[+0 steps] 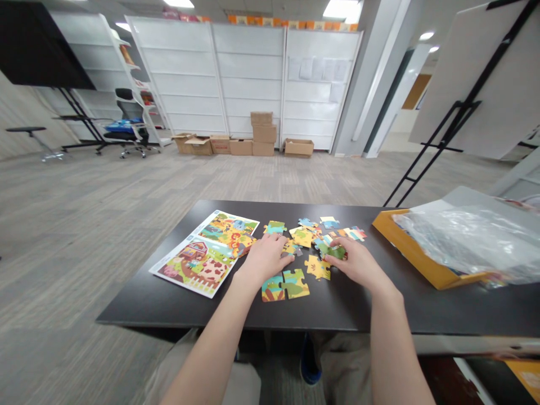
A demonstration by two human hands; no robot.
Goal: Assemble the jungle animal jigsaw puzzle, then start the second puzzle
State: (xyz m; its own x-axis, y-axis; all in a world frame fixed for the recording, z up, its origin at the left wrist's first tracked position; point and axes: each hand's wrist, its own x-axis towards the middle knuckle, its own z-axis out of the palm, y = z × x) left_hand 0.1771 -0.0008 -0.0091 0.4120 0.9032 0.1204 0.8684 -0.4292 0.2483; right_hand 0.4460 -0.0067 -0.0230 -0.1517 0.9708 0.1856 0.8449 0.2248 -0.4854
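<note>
My right hand point(353, 260) pinches a green puzzle piece point(336, 252) between thumb and fingers, over the right side of a loose heap of pieces. Palm down, my left hand point(266, 256) lies with its thumb apart from the fingers, at the left of the heap and partly hiding pieces below it. Nearer to me, a teal and brown piece point(273, 289) and a green piece point(296, 284) lie side by side. A yellow piece point(318, 268) rests just left of my right hand. More pieces, such as a yellow one point(301, 237), lie between the hands.
A printed picture sheet point(182, 277) with farm and animal scenes lies at the left of the black table point(169, 306). On the right stands an orange box point(426, 264) with clear plastic wrapping point(464, 242). Cardboard boxes point(264, 135) and white shelving point(248, 73) are farther back.
</note>
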